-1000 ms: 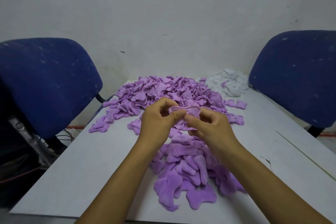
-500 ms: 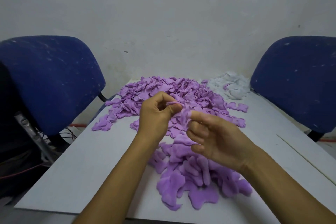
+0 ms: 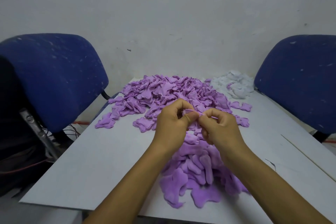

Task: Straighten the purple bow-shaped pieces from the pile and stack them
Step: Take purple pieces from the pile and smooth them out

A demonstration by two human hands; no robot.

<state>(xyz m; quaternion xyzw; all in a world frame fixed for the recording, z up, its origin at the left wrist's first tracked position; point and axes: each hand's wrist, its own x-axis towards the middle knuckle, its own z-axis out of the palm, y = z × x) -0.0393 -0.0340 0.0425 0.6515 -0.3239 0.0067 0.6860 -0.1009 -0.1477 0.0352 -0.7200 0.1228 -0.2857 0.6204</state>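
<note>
A big pile of purple bow-shaped fabric pieces (image 3: 169, 92) covers the far middle of the white table (image 3: 101, 165). A nearer heap of purple pieces (image 3: 198, 172) lies under my wrists. My left hand (image 3: 172, 123) and my right hand (image 3: 220, 127) meet above the table, each pinching one end of a single purple piece (image 3: 190, 112). That piece is seen edge-on and is mostly hidden by my fingers.
A small pile of white fabric scraps (image 3: 234, 85) sits at the far right of the table. Blue padded chairs stand on the left (image 3: 54, 78) and on the right (image 3: 298, 78). Loose purple pieces (image 3: 105, 123) lie near the table's left edge. A plain wall is behind.
My right hand, which had come off the piece half a second ago, is back and pinches it together with my left hand. The view has shifted slightly.
</note>
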